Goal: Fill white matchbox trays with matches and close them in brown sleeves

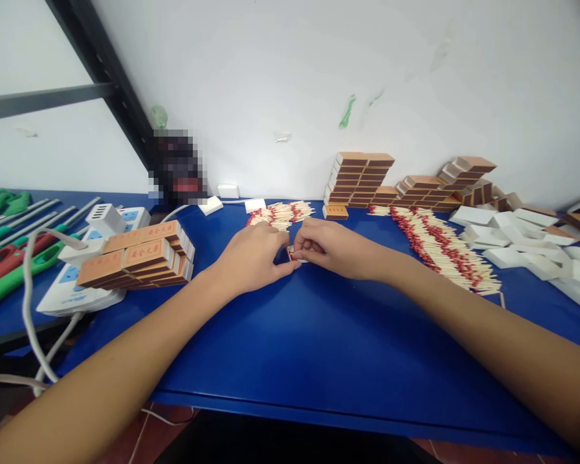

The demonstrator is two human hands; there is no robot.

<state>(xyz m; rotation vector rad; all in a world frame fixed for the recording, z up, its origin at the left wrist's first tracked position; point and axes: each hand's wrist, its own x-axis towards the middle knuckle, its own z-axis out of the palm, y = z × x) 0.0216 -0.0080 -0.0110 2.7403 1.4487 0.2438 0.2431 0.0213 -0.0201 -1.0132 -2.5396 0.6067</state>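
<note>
Both hands meet over the middle of the blue worktop (pixel 319 335), somewhat nearer its back edge than its front. The left hand (pixel 254 258) has its fingers curled together, the tips pressed against a small matchbox (pixel 296 254). The right hand (pixel 333 248) pinches the same matchbox from the other side, thumb and fingers closed on it. The matchbox sits low, at or just above the surface, and is mostly hidden by the fingers; red match heads show at its open end. Just behind the hands lies a loose pile of matches (pixel 280 214). A long row of matches (pixel 444 251) runs along the right half of the worktop, from near the back edge toward the right forearm. White inner trays (pixel 522 245) are scattered toward the right edge. Stacked brown boxes (pixel 362 177) stand along the back edge against the wall, with a single brown box (pixel 335 211) just in front of them. A second stack of boxes (pixel 140 261) rests at the left edge, partly on a white power strip (pixel 77 283). Green-handled tools (pixel 9 258) lie further left.
</note>
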